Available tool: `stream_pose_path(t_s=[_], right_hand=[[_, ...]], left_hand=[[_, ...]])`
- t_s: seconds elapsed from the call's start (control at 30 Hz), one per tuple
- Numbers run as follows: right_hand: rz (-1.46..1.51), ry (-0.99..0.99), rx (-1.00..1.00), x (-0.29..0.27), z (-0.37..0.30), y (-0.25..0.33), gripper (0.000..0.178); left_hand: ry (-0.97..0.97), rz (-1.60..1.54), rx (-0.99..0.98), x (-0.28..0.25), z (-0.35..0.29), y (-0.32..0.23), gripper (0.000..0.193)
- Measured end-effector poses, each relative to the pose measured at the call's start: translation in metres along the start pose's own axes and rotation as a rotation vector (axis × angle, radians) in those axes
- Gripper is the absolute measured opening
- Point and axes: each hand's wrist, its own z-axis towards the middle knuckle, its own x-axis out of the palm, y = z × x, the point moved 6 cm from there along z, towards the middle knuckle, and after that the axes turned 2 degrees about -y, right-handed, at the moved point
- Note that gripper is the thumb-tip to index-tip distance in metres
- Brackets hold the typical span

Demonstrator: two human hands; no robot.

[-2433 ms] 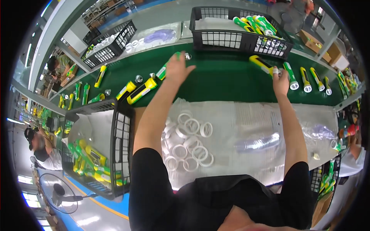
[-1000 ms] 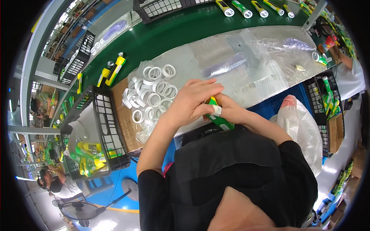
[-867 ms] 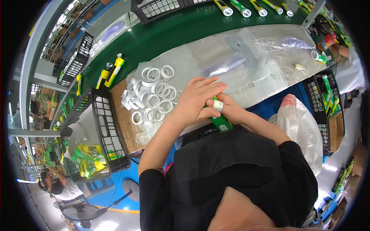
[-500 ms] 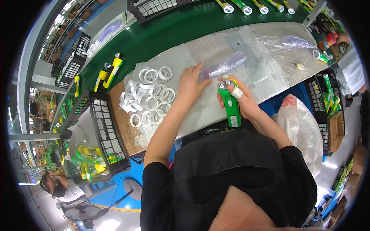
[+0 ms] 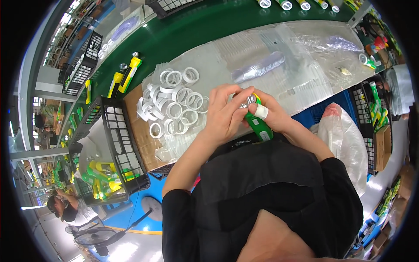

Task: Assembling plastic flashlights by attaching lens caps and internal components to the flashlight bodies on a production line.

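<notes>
Green flashlight (image 5: 262, 129) held over the near edge of the work surface, lamp end toward 11 o'clock, tail end toward 5, close by the black apron (image 5: 262, 168). Body gripped by the right hand (image 5: 273, 112); a white wrap (image 5: 261, 112) worn on one of its digits. Left hand (image 5: 224, 113) bent inward, fingers gathered over the lamp end; whether anything is pinched there cannot be told, the spot being screened by the fingers themselves.

Surroundings, by clock from the flashlight. Between 9 and 10: white rings (image 5: 162, 105) heaped, left hand and forearm standing in between. At 12: stacked clear discs (image 5: 259, 69) laid on plastic sheeting (image 5: 301, 89). At 10: two yellow-and-black flashlights (image 5: 128, 77) laid on the green belt (image 5: 209, 39). Near 1: row of flashlights (image 5: 286, 5), cut off by the upper rim. At 9: black crate (image 5: 112, 144), its heaped flashlights (image 5: 102, 179) partly hidden by the slatted wall. At 8: pedestal fan (image 5: 96, 236). Just past 3: white sack (image 5: 345, 142)
</notes>
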Motion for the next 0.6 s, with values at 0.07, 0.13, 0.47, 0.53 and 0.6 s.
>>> stream_pose_path(t_s=[0.07,0.13,0.47,0.53,0.6], right_hand=[[-0.039,0.026,0.023,0.005,0.001,-0.003,0.041],[-0.114,0.057,0.043,0.007,0.000,-0.006,0.040],[-0.005,0.051,-0.006,0.010,0.015,-0.001,0.041],[-0.090,-0.021,-0.068,-0.009,0.025,0.004,0.069],[-0.191,-0.099,-0.177,-0.017,0.032,0.017,0.067]], left_hand=[[-0.014,-0.035,0.015,-0.002,-0.002,0.001,0.036],[-0.031,-0.068,0.030,0.001,-0.005,0.003,0.034],[-0.111,-0.013,0.007,-0.027,-0.009,0.013,0.040],[-0.124,0.107,-0.054,-0.051,-0.010,0.028,0.049],[0.270,0.411,-0.183,-0.064,-0.017,0.051,0.064]])
